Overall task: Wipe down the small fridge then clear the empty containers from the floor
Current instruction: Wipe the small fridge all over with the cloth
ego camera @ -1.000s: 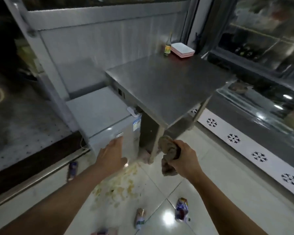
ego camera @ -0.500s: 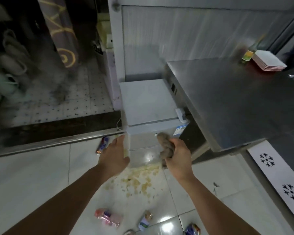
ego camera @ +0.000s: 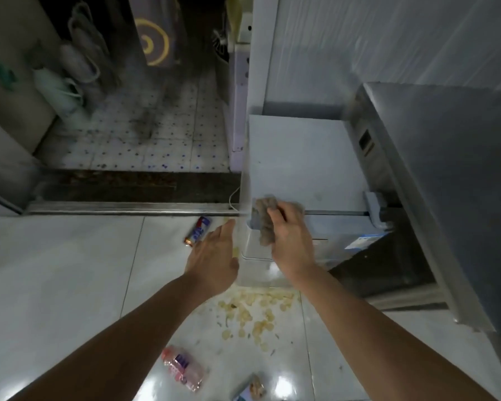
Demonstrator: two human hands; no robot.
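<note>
The small white fridge (ego camera: 298, 160) stands on the floor beside a steel table. My right hand (ego camera: 291, 237) grips a grey-brown cloth (ego camera: 263, 219) and presses it against the fridge's front left top corner. My left hand (ego camera: 214, 256) hovers open, fingers together, just left of the fridge's front, holding nothing. On the white tiles lie empty containers: a blue-and-red can (ego camera: 198, 234) to the left of my left hand, a pink plastic bottle (ego camera: 182, 369) near my left forearm, and a small carton (ego camera: 253, 389) at the bottom edge.
A steel table (ego camera: 451, 180) overhangs the fridge's right side. Spilled yellowish crumbs (ego camera: 252, 314) cover the tiles in front of the fridge. A metal threshold (ego camera: 122, 211) separates the white floor from a dirty tiled back room with hanging bags (ego camera: 78, 56).
The view swung left and closer to the fridge. My right hand rose with the cloth from the fridge's front to its top left corner. My left hand shifted off the fridge's front.
</note>
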